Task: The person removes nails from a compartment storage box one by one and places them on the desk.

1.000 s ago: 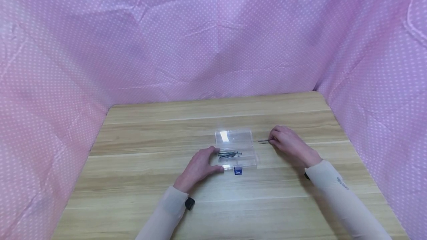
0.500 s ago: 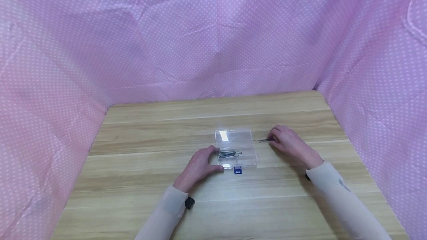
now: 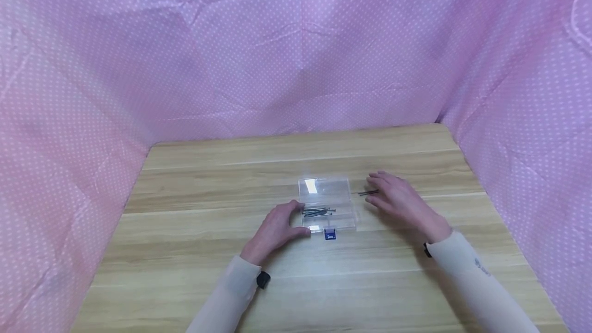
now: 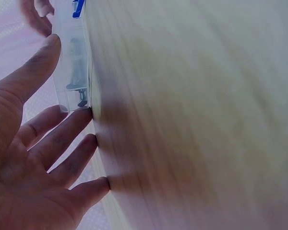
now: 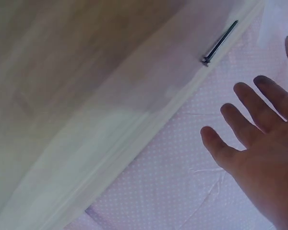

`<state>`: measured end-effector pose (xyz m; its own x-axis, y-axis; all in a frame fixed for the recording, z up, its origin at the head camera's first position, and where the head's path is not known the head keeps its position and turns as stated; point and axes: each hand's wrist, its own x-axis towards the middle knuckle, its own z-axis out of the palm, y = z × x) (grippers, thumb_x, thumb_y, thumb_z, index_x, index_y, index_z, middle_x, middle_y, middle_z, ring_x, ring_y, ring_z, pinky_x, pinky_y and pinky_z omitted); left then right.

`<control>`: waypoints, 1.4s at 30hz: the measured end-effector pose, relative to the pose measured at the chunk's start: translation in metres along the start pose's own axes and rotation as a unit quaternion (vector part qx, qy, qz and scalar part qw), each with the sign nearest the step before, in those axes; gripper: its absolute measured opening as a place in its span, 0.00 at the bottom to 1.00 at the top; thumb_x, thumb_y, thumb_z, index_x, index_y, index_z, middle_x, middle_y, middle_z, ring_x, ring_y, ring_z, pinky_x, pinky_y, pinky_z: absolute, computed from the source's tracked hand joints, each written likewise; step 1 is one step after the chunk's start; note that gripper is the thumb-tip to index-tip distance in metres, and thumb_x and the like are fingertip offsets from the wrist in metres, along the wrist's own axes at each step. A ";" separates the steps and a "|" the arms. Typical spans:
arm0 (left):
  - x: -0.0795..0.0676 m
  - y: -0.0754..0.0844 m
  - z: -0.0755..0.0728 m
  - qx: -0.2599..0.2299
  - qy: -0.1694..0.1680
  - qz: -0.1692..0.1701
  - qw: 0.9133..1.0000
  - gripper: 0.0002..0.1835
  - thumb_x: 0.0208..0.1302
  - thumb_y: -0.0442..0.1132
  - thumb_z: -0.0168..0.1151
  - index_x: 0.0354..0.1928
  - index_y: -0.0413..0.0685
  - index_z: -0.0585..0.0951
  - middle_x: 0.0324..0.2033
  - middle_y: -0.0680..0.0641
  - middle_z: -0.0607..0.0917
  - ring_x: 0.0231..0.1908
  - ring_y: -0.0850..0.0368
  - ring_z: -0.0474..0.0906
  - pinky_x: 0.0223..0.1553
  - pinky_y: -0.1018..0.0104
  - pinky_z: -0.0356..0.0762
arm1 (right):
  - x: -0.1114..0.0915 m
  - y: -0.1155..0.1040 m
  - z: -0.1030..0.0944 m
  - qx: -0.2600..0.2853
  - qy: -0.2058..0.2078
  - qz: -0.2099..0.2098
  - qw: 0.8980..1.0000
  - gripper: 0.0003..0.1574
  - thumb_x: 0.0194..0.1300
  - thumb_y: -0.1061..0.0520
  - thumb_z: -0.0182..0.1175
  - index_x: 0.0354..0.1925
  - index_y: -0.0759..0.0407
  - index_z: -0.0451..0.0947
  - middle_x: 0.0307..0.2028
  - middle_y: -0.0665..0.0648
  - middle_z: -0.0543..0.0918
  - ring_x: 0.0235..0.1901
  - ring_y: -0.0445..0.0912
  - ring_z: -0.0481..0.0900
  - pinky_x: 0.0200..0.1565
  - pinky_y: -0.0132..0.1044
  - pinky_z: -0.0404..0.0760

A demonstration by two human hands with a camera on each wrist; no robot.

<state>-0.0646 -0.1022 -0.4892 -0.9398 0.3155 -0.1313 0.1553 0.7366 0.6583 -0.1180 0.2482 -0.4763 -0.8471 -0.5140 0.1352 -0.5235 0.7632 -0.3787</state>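
Several nails (image 3: 318, 213) sit in box (image 3: 343, 220), prob. two loose ones (image 5: 220, 42) left nr spread R hand (image 3: 400, 200), L hand (image 3: 276, 225), fingers straight, touching box.

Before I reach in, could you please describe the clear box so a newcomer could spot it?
On the wood-grain table, look between the left hand and the right hand. The clear box lies there, touched by the left hand. Its see-through body and blue tab set it apart from the nails beside it.
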 end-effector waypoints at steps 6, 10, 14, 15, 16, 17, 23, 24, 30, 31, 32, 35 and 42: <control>-0.001 -0.001 -0.001 0.000 0.003 0.009 1.000 0.37 0.54 0.52 0.80 0.64 0.46 0.79 0.58 0.43 0.84 0.60 0.41 0.77 0.63 0.44 0.72 | -0.002 -0.012 0.001 -0.016 0.000 -0.001 1.000 0.41 0.71 0.44 0.65 0.70 0.68 0.71 0.73 0.69 0.68 0.73 0.69 0.61 0.70 0.70 0.57; -0.001 -0.001 -0.001 0.000 0.004 0.010 1.000 0.37 0.55 0.52 0.80 0.64 0.47 0.79 0.57 0.43 0.84 0.60 0.41 0.77 0.63 0.44 0.72 | -0.001 -0.019 0.005 -0.021 -0.003 -0.005 1.000 0.44 0.71 0.42 0.64 0.73 0.67 0.68 0.75 0.67 0.65 0.74 0.69 0.59 0.70 0.71 0.55; -0.001 -0.001 -0.001 0.003 0.005 0.011 1.000 0.37 0.55 0.52 0.80 0.64 0.47 0.79 0.57 0.43 0.84 0.59 0.42 0.77 0.62 0.44 0.72 | 0.000 -0.027 0.010 -0.028 -0.009 -0.009 1.000 0.45 0.72 0.39 0.62 0.74 0.65 0.66 0.76 0.66 0.64 0.75 0.67 0.57 0.70 0.72 0.54; -0.001 -0.001 -0.001 0.003 0.005 0.011 1.000 0.37 0.55 0.52 0.80 0.64 0.47 0.79 0.58 0.43 0.84 0.59 0.42 0.77 0.62 0.44 0.72 | 0.000 -0.029 0.011 -0.029 -0.009 -0.011 0.999 0.45 0.72 0.39 0.62 0.74 0.65 0.66 0.76 0.66 0.64 0.75 0.66 0.57 0.70 0.72 0.54; -0.001 -0.001 0.000 0.003 0.005 0.011 1.000 0.37 0.54 0.52 0.80 0.64 0.47 0.79 0.58 0.43 0.84 0.59 0.42 0.77 0.62 0.44 0.72 | 0.000 -0.031 0.012 -0.030 -0.007 -0.014 0.999 0.45 0.73 0.39 0.62 0.75 0.64 0.66 0.76 0.65 0.64 0.76 0.66 0.57 0.70 0.72 0.54; -0.001 -0.001 0.000 0.002 0.005 0.010 1.000 0.37 0.54 0.52 0.80 0.64 0.47 0.79 0.58 0.43 0.84 0.59 0.42 0.77 0.62 0.44 0.72 | 0.000 -0.034 0.013 -0.030 -0.005 -0.017 0.999 0.45 0.73 0.39 0.61 0.75 0.64 0.66 0.76 0.65 0.64 0.76 0.66 0.57 0.70 0.72 0.54; -0.001 -0.002 0.000 0.000 0.003 0.005 1.000 0.37 0.54 0.52 0.81 0.64 0.47 0.79 0.58 0.43 0.84 0.60 0.41 0.76 0.63 0.44 0.71 | 0.003 -0.047 0.020 -0.033 0.005 -0.032 0.999 0.45 0.73 0.37 0.60 0.75 0.62 0.66 0.76 0.64 0.65 0.75 0.66 0.58 0.71 0.71 0.53; -0.001 -0.002 0.001 0.000 0.003 0.005 1.000 0.37 0.54 0.52 0.81 0.64 0.47 0.79 0.58 0.43 0.84 0.60 0.41 0.76 0.63 0.44 0.72 | 0.004 -0.049 0.021 -0.033 0.006 -0.033 0.999 0.45 0.73 0.37 0.60 0.75 0.62 0.66 0.75 0.64 0.66 0.75 0.66 0.58 0.71 0.71 0.53; 0.000 0.000 0.001 0.004 0.002 -0.001 1.000 0.38 0.54 0.52 0.81 0.65 0.48 0.79 0.58 0.43 0.84 0.60 0.41 0.77 0.63 0.44 0.72 | 0.009 -0.062 0.025 -0.023 0.019 -0.044 0.999 0.44 0.73 0.36 0.59 0.73 0.62 0.69 0.74 0.64 0.69 0.75 0.65 0.60 0.72 0.69 0.53; 0.000 0.000 0.000 0.004 0.002 -0.003 1.000 0.38 0.54 0.52 0.81 0.65 0.48 0.78 0.59 0.43 0.84 0.60 0.41 0.77 0.63 0.44 0.72 | 0.010 -0.063 0.025 -0.023 0.022 -0.048 0.998 0.43 0.73 0.36 0.59 0.72 0.62 0.70 0.73 0.64 0.69 0.75 0.65 0.60 0.72 0.69 0.53; 0.000 0.000 0.000 0.003 0.001 -0.004 1.000 0.38 0.54 0.52 0.81 0.65 0.48 0.78 0.59 0.43 0.83 0.60 0.41 0.77 0.64 0.44 0.72 | 0.010 -0.065 0.026 -0.022 0.025 -0.050 0.998 0.42 0.73 0.36 0.59 0.72 0.62 0.70 0.73 0.64 0.70 0.74 0.64 0.61 0.72 0.69 0.53; 0.000 0.000 0.000 0.007 0.001 -0.001 1.000 0.38 0.54 0.52 0.81 0.65 0.47 0.78 0.59 0.43 0.83 0.61 0.41 0.77 0.64 0.45 0.72 | 0.014 -0.069 0.028 -0.020 0.035 -0.061 0.997 0.41 0.73 0.38 0.59 0.71 0.62 0.71 0.72 0.64 0.71 0.74 0.64 0.62 0.72 0.68 0.55; 0.000 0.001 -0.001 0.012 0.001 0.004 1.000 0.37 0.54 0.52 0.81 0.65 0.46 0.79 0.59 0.42 0.83 0.62 0.40 0.77 0.65 0.44 0.71 | 0.020 -0.080 0.032 -0.024 0.052 -0.091 0.994 0.35 0.72 0.42 0.63 0.68 0.61 0.75 0.68 0.63 0.76 0.72 0.61 0.67 0.71 0.67 0.59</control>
<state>-0.0650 -0.1019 -0.4882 -0.9393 0.3197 -0.1244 0.1695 0.7477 0.6420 -0.0904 0.1641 -0.4725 -0.7411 -0.6041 0.2930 -0.6710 0.6802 -0.2951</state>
